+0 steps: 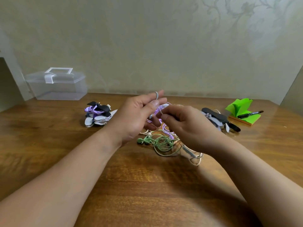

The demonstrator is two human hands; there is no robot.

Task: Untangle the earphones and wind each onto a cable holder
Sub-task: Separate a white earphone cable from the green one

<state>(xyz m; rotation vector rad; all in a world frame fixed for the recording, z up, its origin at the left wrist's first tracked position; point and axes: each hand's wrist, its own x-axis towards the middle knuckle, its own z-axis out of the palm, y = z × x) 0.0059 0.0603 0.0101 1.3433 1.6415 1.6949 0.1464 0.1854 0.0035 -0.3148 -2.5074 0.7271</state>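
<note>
A tangle of earphones lies on the wooden table (114,185) under my hands: a green pair (161,142), a purple cable (167,131) and a pale cable (196,160). My left hand (139,117) is raised above it with a grey cable looped round one fingertip and the purple cable held against its fingers. Close beside it, my right hand (185,126) pinches a thin cable between thumb and forefinger. Wound earphones on holders (98,115) are piled to the left. Loose black and grey holders (219,119) lie to the right.
A clear plastic box with a handle (57,84) stands at the back left by the wall. At the right are a green sticky-note pad (242,112) and a black marker (250,114) lying on it.
</note>
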